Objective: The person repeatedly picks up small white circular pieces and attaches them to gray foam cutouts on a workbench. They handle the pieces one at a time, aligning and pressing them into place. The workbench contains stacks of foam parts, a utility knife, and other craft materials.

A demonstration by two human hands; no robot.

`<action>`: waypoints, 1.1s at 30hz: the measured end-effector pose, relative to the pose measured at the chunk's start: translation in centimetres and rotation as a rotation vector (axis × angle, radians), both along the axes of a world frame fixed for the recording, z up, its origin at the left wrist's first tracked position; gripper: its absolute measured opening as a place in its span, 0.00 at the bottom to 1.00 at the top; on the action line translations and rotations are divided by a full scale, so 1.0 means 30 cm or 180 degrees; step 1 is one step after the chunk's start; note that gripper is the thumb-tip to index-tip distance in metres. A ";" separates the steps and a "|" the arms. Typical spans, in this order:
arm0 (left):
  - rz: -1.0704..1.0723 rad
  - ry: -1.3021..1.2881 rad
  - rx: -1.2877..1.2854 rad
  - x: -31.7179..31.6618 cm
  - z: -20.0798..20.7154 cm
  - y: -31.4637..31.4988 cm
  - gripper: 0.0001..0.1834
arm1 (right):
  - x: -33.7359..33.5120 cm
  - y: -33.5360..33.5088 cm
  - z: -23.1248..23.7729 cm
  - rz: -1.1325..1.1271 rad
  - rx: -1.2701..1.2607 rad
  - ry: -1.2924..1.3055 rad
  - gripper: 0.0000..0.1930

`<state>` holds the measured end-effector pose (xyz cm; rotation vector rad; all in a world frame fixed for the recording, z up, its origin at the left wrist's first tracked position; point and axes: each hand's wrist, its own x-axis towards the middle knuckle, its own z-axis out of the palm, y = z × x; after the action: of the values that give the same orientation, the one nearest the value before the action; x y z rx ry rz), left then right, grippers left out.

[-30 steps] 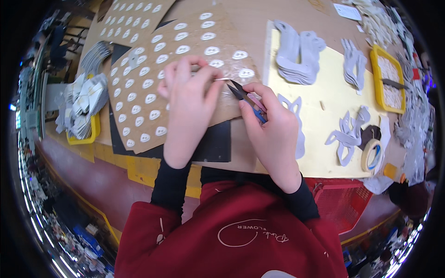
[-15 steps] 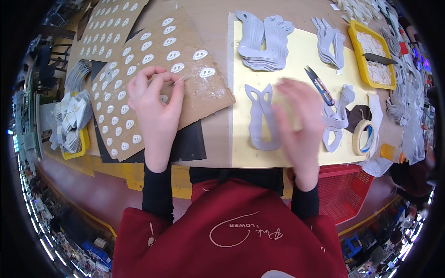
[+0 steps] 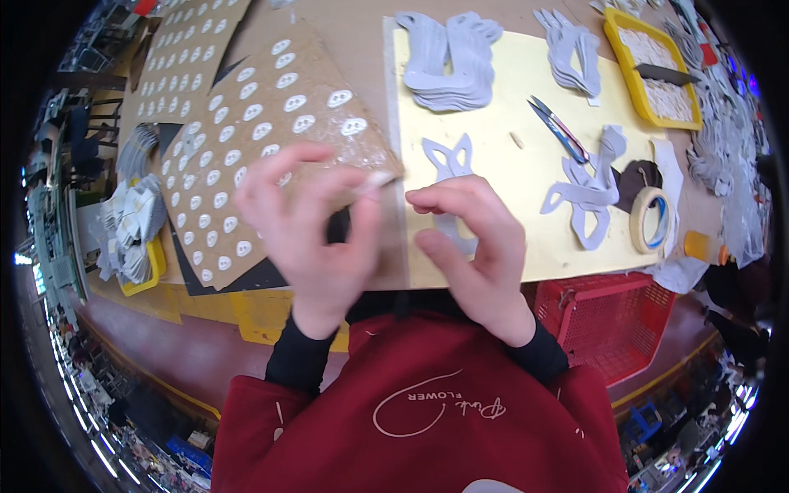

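Observation:
My left hand, blurred by motion, pinches a small white oval piece between thumb and fingertips over the edge of the brown cardboard sheet. That sheet carries rows of similar white ovals with two dark holes each. Close by on the right is my right hand, thumb and fingers apart and nothing between them. It is above a light grey strap-like cutout, partly hidden by the hand, which lies on a yellow sheet. A tiny tan piece rests farther back on the yellow sheet.
Stacked grey cutouts and a smaller pile lie at the back. Thread snips, loose grey cutouts, a tape roll and a divided yellow tray are rightward. A red basket stands below the table edge.
My left hand has moved right and nearer, off the cardboard's middle, with the white piece. My right hand has come left toward it, uncovering the tiny tan piece. The view has shifted slightly.

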<state>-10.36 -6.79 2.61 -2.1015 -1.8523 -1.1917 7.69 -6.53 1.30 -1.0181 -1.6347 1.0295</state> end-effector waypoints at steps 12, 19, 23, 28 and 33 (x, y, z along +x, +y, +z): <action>-0.0487 0.0139 0.0134 0.255 -0.118 -0.045 0.15 | 0.141 -0.059 -0.032 -0.0931 -0.1408 0.0687 0.05; -0.1140 -0.0665 -0.0689 0.244 -0.062 -0.032 0.24 | 0.220 -0.033 -0.027 -0.1159 -0.1313 0.0830 0.06; -0.0849 -0.0537 -0.1354 0.234 -0.082 0.045 0.23 | 0.286 -0.008 -0.025 -0.1316 -0.1256 0.0440 0.07; -0.0535 -0.0045 -0.1753 0.254 -0.126 0.099 0.15 | 0.330 0.009 -0.008 -0.1123 -0.1103 -0.0123 0.06; -0.0968 -0.0038 -0.1567 0.235 -0.095 0.072 0.10 | 0.335 0.053 -0.007 -0.0718 -0.0691 -0.1126 0.03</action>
<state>-3.30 -4.64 -0.23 -2.7184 -2.0500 -0.8517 17.76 -4.96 1.09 -1.5648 -1.6589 0.9246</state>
